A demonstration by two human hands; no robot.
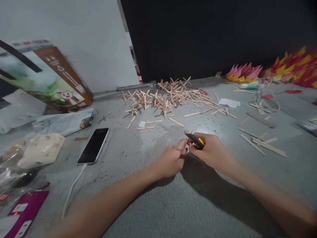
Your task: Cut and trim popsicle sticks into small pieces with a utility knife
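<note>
My right hand is wrapped round a black and yellow utility knife, its tip angled up and to the left. Right beside it, my left hand is closed in a pinch, its fingertips close to the knife. Whatever lies between the left fingers is mostly hidden and too small to make out. Beyond both hands spreads a pile of wooden craft sticks, many joined into crossed, star-like shapes. Several loose sticks lie on the near side of that pile.
A phone with a white cable lies at left, near plastic packets and a printed box. More sticks are scattered at right. Red and yellow paper flames stand at the back right of the grey table.
</note>
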